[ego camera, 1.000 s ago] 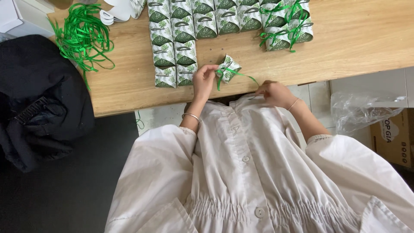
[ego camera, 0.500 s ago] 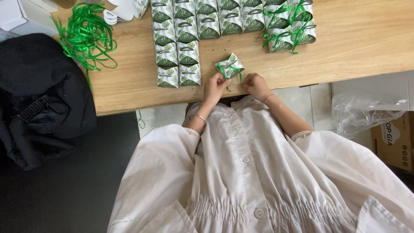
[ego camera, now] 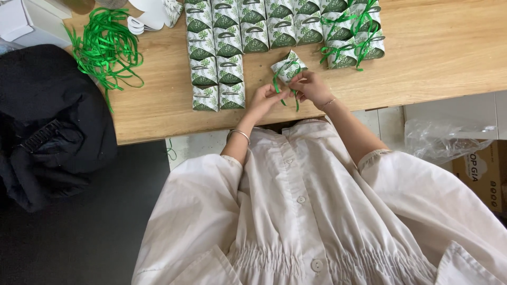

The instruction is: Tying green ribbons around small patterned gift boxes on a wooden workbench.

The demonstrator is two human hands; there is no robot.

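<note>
spanning the upper part of the view beyond the hands, the wooden table [ego camera: 438,47] carries all the stock, its near edge just behind the wrists. lying off to the left of the hands, a black bag [ego camera: 50,121] overlaps the table's corner. beyond and left of the hands, plain leaf-printed boxes [ego camera: 227,37] stand in tight rows, touching, likely so they are kept apart from the finished ones. beyond and right of the right hand, ribboned boxes [ego camera: 351,39] sit grouped on their own. far left of the hands, a loose heap of green ribbons [ego camera: 105,45] rests within reach. between the two groups, the small gift box [ego camera: 288,64] sits on the table, tilted, just beyond the fingertips. the left hand [ego camera: 262,98] and right hand [ego camera: 311,86] are close together, each pinched on the green ribbon [ego camera: 277,84] wound about that box, its ends hanging toward the person, evidently held taut for tying.
</note>
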